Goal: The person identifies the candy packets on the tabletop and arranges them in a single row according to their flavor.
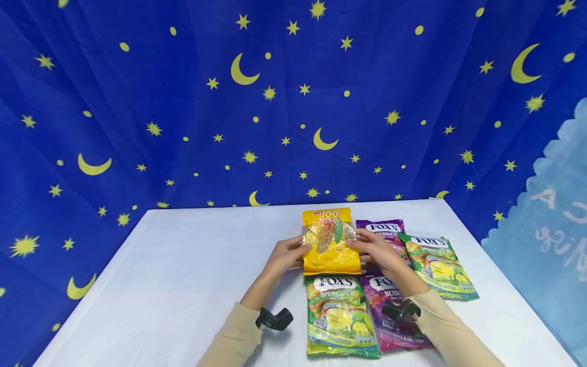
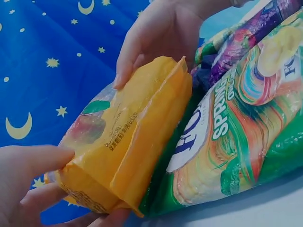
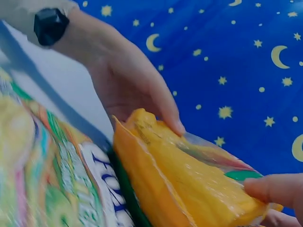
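Observation:
Both hands grip a yellow candy bag (image 1: 327, 260) by its two sides, above the far end of a green candy bag (image 1: 341, 321). My left hand (image 1: 286, 255) has its thumb on top and fingers curled under the left edge, as the left wrist view shows. On the other edge, my right hand (image 1: 378, 251) pinches the bag, thumb on its printed face. The yellow bag (image 2: 137, 127) has a clear window with colourful sweets inside. Under the right wrist lies a purple candy bag (image 1: 390, 326), partly covered by the forearm.
Behind the right hand lies another purple bag (image 1: 390, 228). A second green bag (image 1: 442, 270) overlaps its edge at the right. All rest on a white table (image 1: 183, 275). A blue curtain (image 1: 192, 102) with moons and stars hangs behind the table.

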Demonstrator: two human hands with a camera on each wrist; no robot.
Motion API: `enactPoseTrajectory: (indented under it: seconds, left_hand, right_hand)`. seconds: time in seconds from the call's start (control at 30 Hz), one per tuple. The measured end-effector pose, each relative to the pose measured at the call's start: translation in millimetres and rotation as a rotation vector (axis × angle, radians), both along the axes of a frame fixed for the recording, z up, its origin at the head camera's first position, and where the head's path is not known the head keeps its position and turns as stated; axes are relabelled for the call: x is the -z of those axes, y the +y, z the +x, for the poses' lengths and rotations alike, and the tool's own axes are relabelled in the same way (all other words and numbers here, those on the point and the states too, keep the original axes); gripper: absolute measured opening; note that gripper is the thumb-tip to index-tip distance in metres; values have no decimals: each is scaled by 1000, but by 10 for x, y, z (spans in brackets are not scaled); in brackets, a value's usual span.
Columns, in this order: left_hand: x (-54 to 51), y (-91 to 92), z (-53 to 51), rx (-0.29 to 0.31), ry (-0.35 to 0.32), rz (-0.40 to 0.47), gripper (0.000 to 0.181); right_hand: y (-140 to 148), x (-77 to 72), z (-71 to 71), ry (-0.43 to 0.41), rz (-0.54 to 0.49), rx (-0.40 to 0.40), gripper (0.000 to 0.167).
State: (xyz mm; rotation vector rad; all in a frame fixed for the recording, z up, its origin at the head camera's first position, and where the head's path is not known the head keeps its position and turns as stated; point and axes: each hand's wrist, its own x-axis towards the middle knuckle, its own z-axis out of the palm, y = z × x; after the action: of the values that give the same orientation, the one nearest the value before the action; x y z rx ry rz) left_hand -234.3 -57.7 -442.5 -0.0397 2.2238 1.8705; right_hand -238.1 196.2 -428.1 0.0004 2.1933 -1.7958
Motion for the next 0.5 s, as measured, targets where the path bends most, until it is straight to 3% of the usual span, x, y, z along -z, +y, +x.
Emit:
enactPoseTrajectory:
  seconds: [0.23,0.5]
  left_hand:
    - [-63,-101,60,-29,13,28,52]
    - [-69,-201,157,-43,11,36,52]
  right_hand:
    - [-79,-32,73,-52,-156,22,62]
    - [-135,13,129,-36,-198,18,46]
